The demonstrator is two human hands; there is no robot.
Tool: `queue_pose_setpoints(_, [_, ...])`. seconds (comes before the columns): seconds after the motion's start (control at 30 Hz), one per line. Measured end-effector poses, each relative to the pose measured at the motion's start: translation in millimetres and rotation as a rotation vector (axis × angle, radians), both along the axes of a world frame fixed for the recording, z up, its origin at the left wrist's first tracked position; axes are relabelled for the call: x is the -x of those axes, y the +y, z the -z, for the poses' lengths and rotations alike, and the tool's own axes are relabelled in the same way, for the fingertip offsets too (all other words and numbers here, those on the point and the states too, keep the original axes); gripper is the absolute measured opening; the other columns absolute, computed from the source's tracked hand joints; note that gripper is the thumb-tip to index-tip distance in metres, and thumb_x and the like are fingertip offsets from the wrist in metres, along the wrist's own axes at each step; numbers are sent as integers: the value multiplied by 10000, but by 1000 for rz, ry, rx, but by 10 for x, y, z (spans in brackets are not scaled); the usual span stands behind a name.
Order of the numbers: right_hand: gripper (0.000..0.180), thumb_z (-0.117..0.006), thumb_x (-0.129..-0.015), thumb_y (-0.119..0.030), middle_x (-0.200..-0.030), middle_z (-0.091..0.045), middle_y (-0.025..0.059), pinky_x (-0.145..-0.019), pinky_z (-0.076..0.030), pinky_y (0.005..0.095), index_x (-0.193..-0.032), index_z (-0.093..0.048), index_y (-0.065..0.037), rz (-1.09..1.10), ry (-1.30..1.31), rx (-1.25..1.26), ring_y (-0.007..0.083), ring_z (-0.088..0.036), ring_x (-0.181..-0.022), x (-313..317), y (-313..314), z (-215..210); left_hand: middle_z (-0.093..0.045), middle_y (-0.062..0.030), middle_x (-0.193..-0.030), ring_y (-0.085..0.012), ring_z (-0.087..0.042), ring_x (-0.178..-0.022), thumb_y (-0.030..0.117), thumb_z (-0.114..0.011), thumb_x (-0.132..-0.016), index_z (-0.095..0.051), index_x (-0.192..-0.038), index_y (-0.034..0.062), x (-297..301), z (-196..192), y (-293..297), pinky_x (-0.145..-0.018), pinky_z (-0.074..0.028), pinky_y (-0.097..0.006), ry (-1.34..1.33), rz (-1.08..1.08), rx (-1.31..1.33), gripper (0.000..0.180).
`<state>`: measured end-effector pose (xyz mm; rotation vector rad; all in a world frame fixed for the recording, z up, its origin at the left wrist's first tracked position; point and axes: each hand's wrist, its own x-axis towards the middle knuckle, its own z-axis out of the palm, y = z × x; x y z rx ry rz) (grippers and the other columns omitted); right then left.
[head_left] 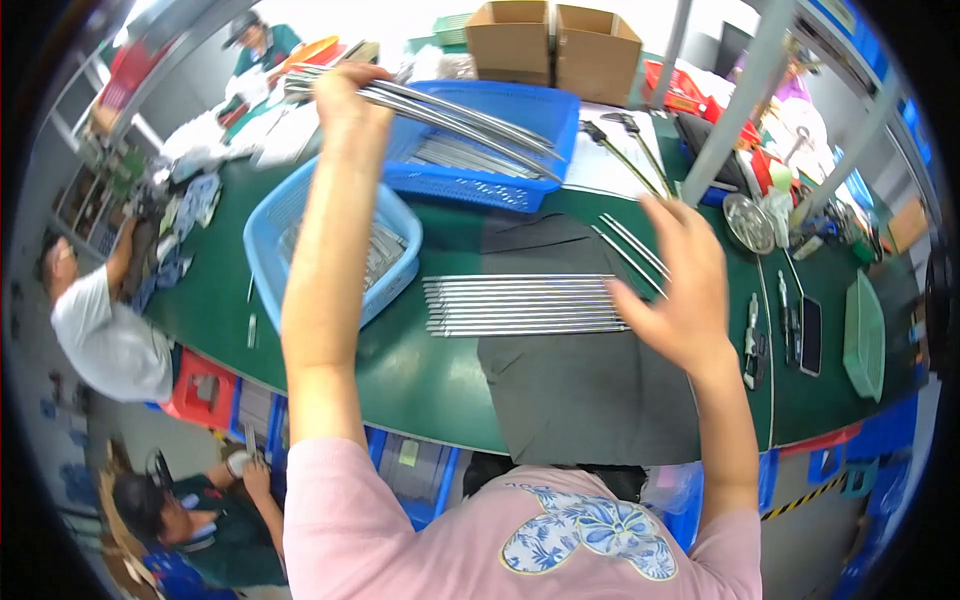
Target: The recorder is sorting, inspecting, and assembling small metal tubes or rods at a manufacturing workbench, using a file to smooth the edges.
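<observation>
Raised at the far left, my left hand (345,92) is closed around a bundle of thin metal rods (465,122). The bundle slants across a blue plastic basket (460,188), which has more rods lying in it. A row of metal rods (520,305) lies side by side on the table, partly over a dark cloth (575,395). My right hand (685,285) is held over the right end of that row, fingers apart and nothing seen in it. Just beyond its thumb, a few separate rods (628,250) lie at a slant on the cloth.
A light blue basket (262,235) with small metal parts stands at left, partly behind my left forearm. Calipers (618,150) lie on paper at the back. A phone (810,337), a micrometer (753,345) and a green tray (864,337) are at right. Co-workers sit at left.
</observation>
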<state>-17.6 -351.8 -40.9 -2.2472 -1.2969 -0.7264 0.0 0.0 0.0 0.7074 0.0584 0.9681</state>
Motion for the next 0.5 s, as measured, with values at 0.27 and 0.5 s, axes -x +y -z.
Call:
queue_pose_setpoints(0.27, [317,-668,-833,-298,-624,-546,61,-467,-434,294,-919,-543,-20,-255,958,162,180,-531,-501,97,653,406,-460,-121,-723,-244,-497,-581,-118,-419,-617,-433,-757,12,710,455,-849,-521,-510,-386,313,138,470,191])
queue_pose_setpoints(0.5, [270,-506,-964,-287,-631,-470,0,-376,-329,192,-1028,-537,-27,-369,1965,-270,40,-387,-423,602,128,930,-575,-62,-1010,-173,-582,-894,154,-596,-892,-537,-1117,-5,1153,1207,-1394,-813,-495,-385,484,496,-62,283])
